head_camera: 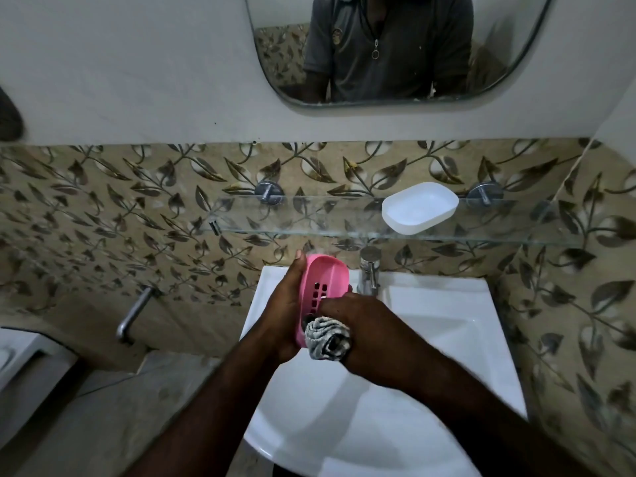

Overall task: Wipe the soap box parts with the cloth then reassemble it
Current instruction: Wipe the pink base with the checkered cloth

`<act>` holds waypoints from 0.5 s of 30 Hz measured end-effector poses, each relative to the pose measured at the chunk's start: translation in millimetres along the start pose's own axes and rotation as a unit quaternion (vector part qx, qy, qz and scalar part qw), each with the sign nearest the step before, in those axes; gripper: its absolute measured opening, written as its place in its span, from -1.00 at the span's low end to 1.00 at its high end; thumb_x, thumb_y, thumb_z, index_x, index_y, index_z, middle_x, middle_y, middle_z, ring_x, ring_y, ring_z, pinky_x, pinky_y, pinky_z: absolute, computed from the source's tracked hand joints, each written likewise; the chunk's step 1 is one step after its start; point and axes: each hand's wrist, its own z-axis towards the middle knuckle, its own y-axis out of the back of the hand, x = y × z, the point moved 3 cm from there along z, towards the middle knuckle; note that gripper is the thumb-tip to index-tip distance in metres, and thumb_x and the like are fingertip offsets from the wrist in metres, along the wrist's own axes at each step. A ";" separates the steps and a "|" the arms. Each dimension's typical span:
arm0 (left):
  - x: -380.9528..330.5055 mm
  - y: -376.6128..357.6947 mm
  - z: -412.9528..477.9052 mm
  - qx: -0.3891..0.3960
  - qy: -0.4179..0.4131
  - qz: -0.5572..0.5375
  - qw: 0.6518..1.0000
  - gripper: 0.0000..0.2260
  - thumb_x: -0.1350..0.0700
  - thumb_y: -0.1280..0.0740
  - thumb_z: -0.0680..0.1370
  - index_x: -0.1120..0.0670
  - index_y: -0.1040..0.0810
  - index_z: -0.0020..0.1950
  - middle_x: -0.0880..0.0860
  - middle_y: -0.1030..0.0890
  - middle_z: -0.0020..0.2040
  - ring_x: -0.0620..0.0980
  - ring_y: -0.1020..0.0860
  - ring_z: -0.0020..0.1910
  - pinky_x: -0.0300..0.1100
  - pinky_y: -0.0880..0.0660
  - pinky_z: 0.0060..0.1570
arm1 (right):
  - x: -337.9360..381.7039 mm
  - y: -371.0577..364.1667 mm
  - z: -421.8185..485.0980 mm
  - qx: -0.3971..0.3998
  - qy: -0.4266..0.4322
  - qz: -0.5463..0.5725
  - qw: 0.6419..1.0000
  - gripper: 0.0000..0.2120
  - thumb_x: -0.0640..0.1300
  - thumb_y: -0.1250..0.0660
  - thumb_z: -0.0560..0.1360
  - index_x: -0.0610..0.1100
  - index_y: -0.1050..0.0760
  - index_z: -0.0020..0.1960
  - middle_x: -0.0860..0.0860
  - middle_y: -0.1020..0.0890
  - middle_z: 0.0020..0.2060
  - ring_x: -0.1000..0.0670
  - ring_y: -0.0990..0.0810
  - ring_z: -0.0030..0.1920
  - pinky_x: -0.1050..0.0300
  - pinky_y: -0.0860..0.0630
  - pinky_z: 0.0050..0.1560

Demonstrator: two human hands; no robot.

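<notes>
**Forearms over the sink (447,304) — slotted tray mid-wipe**

Forearms reach in from the bottom edge and meet above the white sink. On the left, the left hand (284,304) cups the pink tray (328,271) from its left side. Its fingers are curled round the long rim, and one fingertip shows at the far end. The tray stands tilted on edge with its hollow side facing right. It looks like thin moulded plastic — light, stiff, probably slick if wet. The slotted floor may flex under hard pressure, so the rim is the sound place to hold.

Pressed into the tray's near end is the striped cloth (327,337), soft and bunched, gripped by the right hand (358,315). How far those fingers reach inside is hard to tell in the dim light. Further right, well apart on the glass shelf (292,215), the white box half (420,208) lies hollow side up, touched by neither hand.
</notes>
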 end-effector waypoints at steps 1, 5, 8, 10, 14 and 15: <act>-1.6 -3.4 0.4 -0.002 -0.005 0.005 1.000 -0.31 -0.37 -0.27 0.42 0.20 -0.60 0.22 0.27 -0.65 0.11 0.19 -0.63 0.08 0.10 -0.46 0.26 | -0.3 5.2 1.6 -0.009 0.003 -0.033 0.999 -0.79 -0.29 -0.32 0.25 -0.03 -0.45 -0.19 0.04 -0.57 -0.30 0.00 -0.49 -0.23 0.09 -0.43 -0.29; -9.7 -19.8 2.5 0.036 -0.017 -0.002 0.999 -0.37 -0.36 -0.17 0.51 0.13 -0.63 0.21 0.20 -0.63 0.22 0.14 -0.61 0.18 0.02 -0.52 0.16 | -5.2 40.7 12.3 -0.201 -0.013 -0.048 0.978 -0.77 -0.30 -0.38 0.26 -0.05 -0.47 -0.17 0.00 -0.59 -0.27 -0.05 -0.51 -0.21 0.18 -0.33 -0.27; -8.8 -24.6 3.4 0.042 -0.029 0.014 0.999 -0.40 -0.33 -0.14 0.55 0.12 -0.62 0.23 0.19 -0.63 0.22 0.12 -0.62 0.17 -0.03 -0.57 0.07 | -7.5 38.4 16.1 -0.191 -0.012 -0.075 0.979 -0.74 -0.34 -0.40 0.27 -0.13 -0.51 -0.08 -0.06 -0.62 -0.18 -0.12 -0.54 -0.14 0.14 -0.40 -0.18; -8.0 -24.5 4.2 0.021 -0.035 0.040 0.998 -0.38 -0.35 -0.17 0.52 0.14 -0.63 0.21 0.19 -0.66 0.17 0.13 -0.63 0.13 -0.02 -0.57 0.06 | -4.6 23.1 11.7 -0.177 -0.043 -0.065 0.981 -0.73 -0.29 -0.40 0.29 -0.13 -0.50 -0.03 -0.06 -0.63 -0.15 -0.13 -0.56 -0.12 0.04 -0.49 -0.15; -17.9 -19.6 1.4 -0.007 -0.084 0.102 0.991 -0.26 -0.41 -0.23 0.38 0.19 -0.58 0.23 0.26 -0.63 0.11 0.15 -0.63 0.02 -0.01 -0.54 0.06 | -3.0 -1.6 -3.0 -0.123 -0.159 0.060 0.978 -0.78 -0.16 -0.42 0.34 -0.06 -0.47 -0.04 -0.01 -0.67 -0.20 -0.09 -0.64 -0.16 -0.03 -0.56 -0.19; -20.8 -19.0 -0.6 0.000 -0.092 0.101 0.991 -0.27 -0.40 -0.22 0.40 0.18 -0.57 0.24 0.26 -0.63 0.13 0.16 -0.63 0.04 0.00 -0.54 0.07 | -3.6 -0.9 -5.1 -0.113 -0.177 0.164 0.964 -0.78 -0.16 -0.43 0.34 -0.07 -0.50 -0.04 -0.03 -0.69 -0.20 -0.07 -0.66 -0.18 -0.05 -0.60 -0.17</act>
